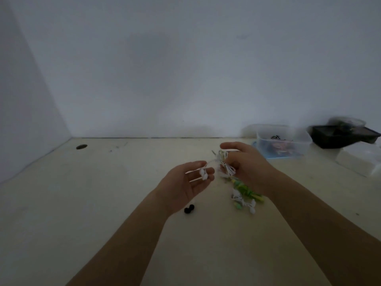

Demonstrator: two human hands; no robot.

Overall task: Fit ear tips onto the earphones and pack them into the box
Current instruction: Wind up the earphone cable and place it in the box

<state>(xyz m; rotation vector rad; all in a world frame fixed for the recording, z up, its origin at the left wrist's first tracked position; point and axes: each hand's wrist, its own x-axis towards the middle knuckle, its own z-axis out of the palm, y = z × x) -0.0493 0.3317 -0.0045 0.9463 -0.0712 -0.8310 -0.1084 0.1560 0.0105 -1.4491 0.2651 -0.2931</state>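
My left hand (186, 182) is palm up above the table, fingers relaxed, with two white earbuds (203, 174) lying across its fingertips. Their thin white cable runs right to a coiled white cable bundle (225, 164) that my right hand (245, 166) grips with curled fingers. Below my right wrist a tangle of green, yellow and white earphones (246, 196) lies on the table. Two small black ear tips (189, 209) sit on the table just under my left wrist.
A clear plastic box (282, 145) with items inside stands at the back right on a blue lid. Beside it are a black tray (342, 136) and a white box (356, 159). A dark round mark (81, 146) lies far left on the cream table (103, 193).
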